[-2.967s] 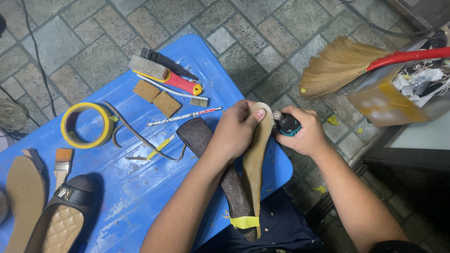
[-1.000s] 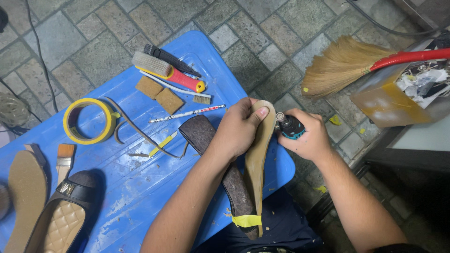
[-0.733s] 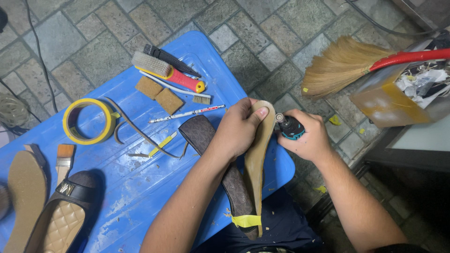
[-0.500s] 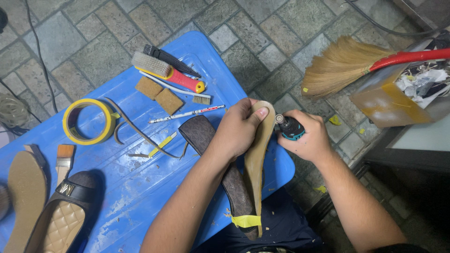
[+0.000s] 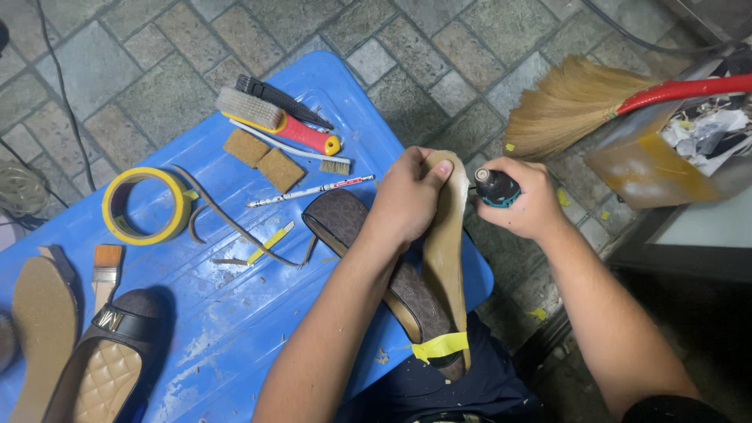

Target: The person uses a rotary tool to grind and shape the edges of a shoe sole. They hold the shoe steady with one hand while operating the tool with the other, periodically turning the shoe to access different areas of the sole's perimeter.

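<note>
Left hand [image 5: 407, 196] clamps tan leather sole [image 5: 445, 251] on brown textured shoe [image 5: 368, 251]; right hand [image 5: 533, 200] grips round teal-black tool [image 5: 496, 186] against sole edge.

My two bare forearms, no sleeves down to the wrists, left hand [image 5: 407, 196] and right hand [image 5: 533, 200] without gloves, rings or watch, short plain nails on my fingers [image 5: 441, 168], dark navy trousers across my lap, dark sleeve edge at my right upper arm.
</note>
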